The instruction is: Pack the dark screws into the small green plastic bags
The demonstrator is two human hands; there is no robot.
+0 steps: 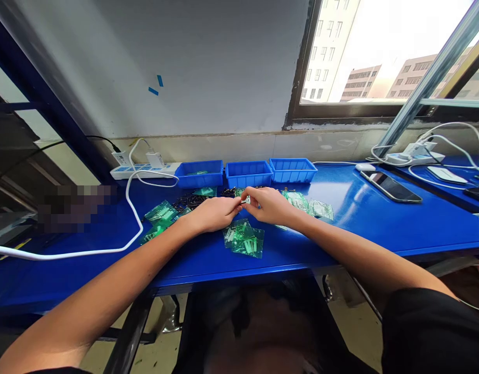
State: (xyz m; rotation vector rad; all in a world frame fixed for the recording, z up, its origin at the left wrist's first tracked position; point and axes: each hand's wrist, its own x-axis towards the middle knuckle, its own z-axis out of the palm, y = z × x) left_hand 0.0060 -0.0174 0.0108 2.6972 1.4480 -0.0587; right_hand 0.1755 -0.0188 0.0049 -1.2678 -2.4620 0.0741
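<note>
Looks like a small whitish piece (245,200), partly covered and too small to make out in detail; sits pinched between the left hand (215,214) and the right hand (271,205), just beyond overlapping green packets (245,240) on the blue table (208,267)

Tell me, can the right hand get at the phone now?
Probably yes: only low green packets lie between the right hand and the phone, though that hand seems to pinch a small white piece.
</note>
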